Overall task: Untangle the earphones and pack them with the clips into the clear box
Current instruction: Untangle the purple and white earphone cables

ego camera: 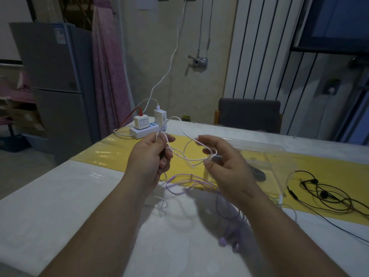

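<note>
My left hand [151, 156] grips a bunch of white earphone cable [180, 154] above the table. My right hand [225, 166] pinches the same white cable together with a small grey clip [216, 158]. The cable loops slack between both hands. Purple earphones [199, 184] lie tangled on the table under my hands, their buds [225, 241] near my right forearm. Black earphones [323, 193] lie spread out at the right. The clear box [279, 168] stands behind my right hand with a dark item [258, 173] inside.
A white power strip [142, 131] with chargers and cables stands at the table's far left corner. A yellow runner [111, 148] crosses the white table. A grey chair [249, 114] stands behind the far edge. A fridge is off to the left.
</note>
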